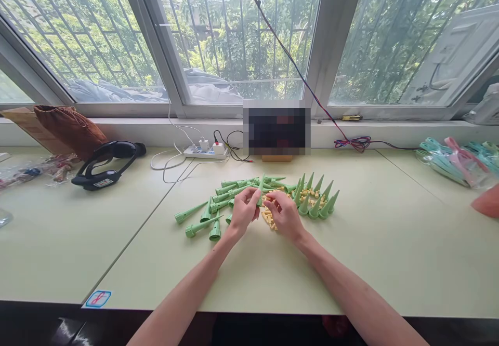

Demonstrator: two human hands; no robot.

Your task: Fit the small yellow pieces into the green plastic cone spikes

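Note:
My left hand (245, 212) is closed around a green plastic spike (262, 181), its pointed tip upward. Close beside it, my right hand (286, 215) pinches thumb and fingers together at the spike; whatever lies between them is too small to make out. Beneath and between both hands is a pile of small yellow plastic pieces (270, 222). To the left, several loose green spikes (191, 212) lie on the table, their hollow collars facing various ways. On the right, a group of green spikes (315, 212) stands point up around more yellow pieces.
The pale green table (390, 252) runs along the window. Behind the spikes are a power strip (206, 151) with cables and a blurred dark screen (276, 130). Black headphones (105, 172) and a brown bag (70, 128) lie left; plastic-wrapped items (452, 164) lie right.

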